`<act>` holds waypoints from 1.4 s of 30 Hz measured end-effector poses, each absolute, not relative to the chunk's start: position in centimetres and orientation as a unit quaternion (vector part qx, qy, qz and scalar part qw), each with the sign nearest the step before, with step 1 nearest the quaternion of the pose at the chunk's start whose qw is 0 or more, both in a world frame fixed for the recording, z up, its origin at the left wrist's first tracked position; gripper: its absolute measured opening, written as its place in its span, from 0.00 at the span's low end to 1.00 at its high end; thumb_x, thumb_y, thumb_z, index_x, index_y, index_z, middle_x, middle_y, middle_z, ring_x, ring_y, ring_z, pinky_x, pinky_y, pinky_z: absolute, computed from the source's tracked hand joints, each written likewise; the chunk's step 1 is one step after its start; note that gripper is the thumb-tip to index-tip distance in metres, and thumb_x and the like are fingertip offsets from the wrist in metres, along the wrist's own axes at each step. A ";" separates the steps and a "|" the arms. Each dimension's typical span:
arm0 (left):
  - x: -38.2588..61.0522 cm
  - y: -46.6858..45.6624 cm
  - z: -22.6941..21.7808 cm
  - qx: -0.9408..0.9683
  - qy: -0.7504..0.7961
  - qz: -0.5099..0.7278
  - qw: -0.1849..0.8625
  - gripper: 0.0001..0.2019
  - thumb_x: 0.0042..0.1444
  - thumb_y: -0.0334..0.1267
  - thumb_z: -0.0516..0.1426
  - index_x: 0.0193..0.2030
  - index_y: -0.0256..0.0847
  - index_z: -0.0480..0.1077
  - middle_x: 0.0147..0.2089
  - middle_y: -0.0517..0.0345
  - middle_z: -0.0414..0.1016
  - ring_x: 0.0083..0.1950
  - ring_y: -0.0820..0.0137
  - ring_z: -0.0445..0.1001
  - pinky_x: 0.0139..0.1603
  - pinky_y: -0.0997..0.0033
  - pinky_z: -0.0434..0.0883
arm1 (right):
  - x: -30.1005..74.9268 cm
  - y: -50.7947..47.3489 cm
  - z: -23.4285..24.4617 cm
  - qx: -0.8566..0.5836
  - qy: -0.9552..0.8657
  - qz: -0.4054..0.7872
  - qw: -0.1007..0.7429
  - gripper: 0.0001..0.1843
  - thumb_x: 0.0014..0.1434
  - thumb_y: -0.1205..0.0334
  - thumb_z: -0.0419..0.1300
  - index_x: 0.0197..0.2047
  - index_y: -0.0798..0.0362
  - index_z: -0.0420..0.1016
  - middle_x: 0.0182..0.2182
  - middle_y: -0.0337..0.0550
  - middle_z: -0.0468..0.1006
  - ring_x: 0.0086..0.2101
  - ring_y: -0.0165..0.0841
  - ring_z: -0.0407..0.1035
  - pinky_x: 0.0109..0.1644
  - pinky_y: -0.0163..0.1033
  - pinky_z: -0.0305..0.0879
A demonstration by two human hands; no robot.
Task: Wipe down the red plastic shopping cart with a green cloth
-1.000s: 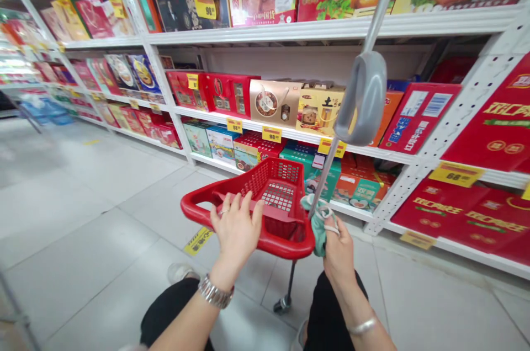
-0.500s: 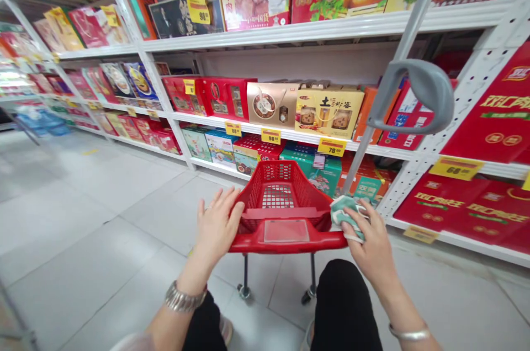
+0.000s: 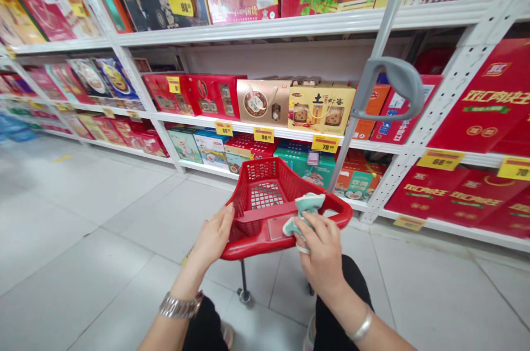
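Right hand (image 3: 321, 251) closed on a bunched pale-green cloth (image 3: 308, 203), left hand (image 3: 212, 240) laid against the left corner of a red trolley (image 3: 242, 250): that is how the two stand. Whether the left one is clenched round the rim or merely resting on it, I cannot tell, as its palm is hidden.

White shelving (image 3: 256, 34) fills the background, stacked with boxes (image 3: 265, 102), beyond the tiled floor (image 3: 136, 285). Next in size comes the trolley, set between the person and the shelving, its basket (image 3: 239, 188) toward the boxes and its push bar (image 3: 265, 247) nearest the body. A metal pole (image 3: 342, 166) with a grey loop grip (image 3: 409, 91) rises past the trolley's right corner; neither hand touches it.

Wiping the push bar seems to be the step in hand. Any further stroke would call for the cloth to be pressed flat and drawn along the bar, with the left hand bracing the trolley against rolling on its castors (image 3: 244, 297).

Smaller again, the cloth lies under and ahead of the right fingers, touching the bar at the right end of its paler panel (image 3: 275, 228). One fold sticks up beyond the fingertips toward the basket. From the left hand the cloth is apart, the panel between them. Smallest are a metal watch (image 3: 181, 305) and a silver bracelet (image 3: 362, 323).
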State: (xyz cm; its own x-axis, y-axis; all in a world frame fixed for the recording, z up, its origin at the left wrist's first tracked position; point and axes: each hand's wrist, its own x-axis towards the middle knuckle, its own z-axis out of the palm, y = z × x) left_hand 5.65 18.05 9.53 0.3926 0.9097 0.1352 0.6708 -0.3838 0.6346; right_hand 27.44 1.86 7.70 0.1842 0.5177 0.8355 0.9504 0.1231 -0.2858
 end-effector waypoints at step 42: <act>9.5 21.2 0.8 0.820 0.542 0.134 0.130 0.25 0.70 0.41 0.41 0.67 0.47 0.67 0.68 0.50 0.69 0.73 0.57 0.61 0.72 0.28 0.44 | 39.5 2.4 9.5 -0.652 -0.606 -0.070 0.449 0.14 0.69 0.57 0.52 0.45 0.47 0.80 0.46 0.46 0.82 0.49 0.42 0.74 0.53 0.49 0.68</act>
State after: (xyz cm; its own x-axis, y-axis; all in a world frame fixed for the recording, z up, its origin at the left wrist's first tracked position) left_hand 9.47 21.25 0.84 0.3777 0.9226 0.0789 0.8531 -0.3798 0.3576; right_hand 39.52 2.44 9.52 0.2549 0.7282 0.6362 0.8541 0.1389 -0.5012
